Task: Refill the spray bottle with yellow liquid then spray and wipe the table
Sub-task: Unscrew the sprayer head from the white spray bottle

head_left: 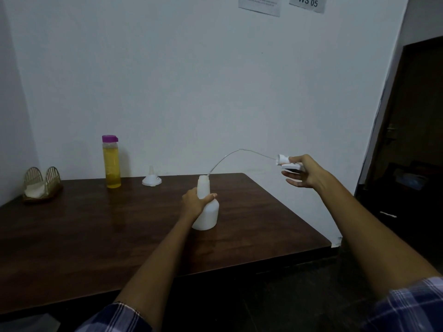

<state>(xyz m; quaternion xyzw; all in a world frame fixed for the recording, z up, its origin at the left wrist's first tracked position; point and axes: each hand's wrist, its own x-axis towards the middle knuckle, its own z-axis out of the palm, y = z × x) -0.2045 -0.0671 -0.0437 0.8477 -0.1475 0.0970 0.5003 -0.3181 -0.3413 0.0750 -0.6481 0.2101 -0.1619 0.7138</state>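
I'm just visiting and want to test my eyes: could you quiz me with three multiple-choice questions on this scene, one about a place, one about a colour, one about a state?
1. Where is the funnel?
A. On the table, right of the yellow bottle
B. In the spray bottle
C. In the right hand

2. What colour is the yellow bottle's cap?
A. Green
B. Purple
C. Black

3. The spray head is:
A. Screwed on
B. Lying on the table
C. Off, tube end at the neck

Answers:
A, the funnel stands on the table beside the yellow bottle.
B, the cap is purple.
C, the right hand holds the spray head away from the spray bottle; the tube arcs back to it.
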